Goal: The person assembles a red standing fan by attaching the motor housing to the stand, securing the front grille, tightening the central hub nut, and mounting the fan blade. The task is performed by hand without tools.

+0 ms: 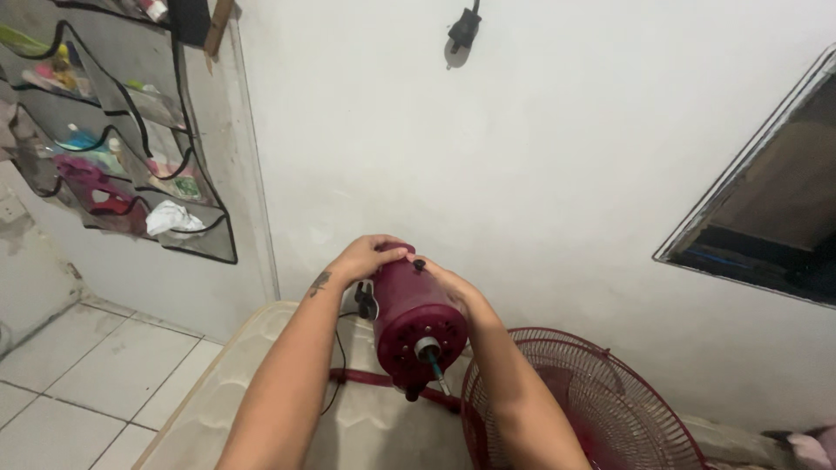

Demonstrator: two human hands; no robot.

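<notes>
White wall, both hands (409, 265) gripping maroon fan motor (416, 326), clear pocket organizer (113, 139)

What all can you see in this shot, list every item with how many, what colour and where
fan motor housing: one, dark red, centre, shaft facing the camera, held between both hands
fan grille: one, red, lower right, leaning by the wall
mattress: one, cream, bottom centre under the arms
black cord: one, running from the motor across the mattress
hanging pocket organiser: one, clear with black trim, upper left wall, holding small items
plug: one, black, hanging at top centre of the wall
window opening: one, dark, right wall
left hand: on the housing's rear left
right hand: on the housing's right side
</notes>
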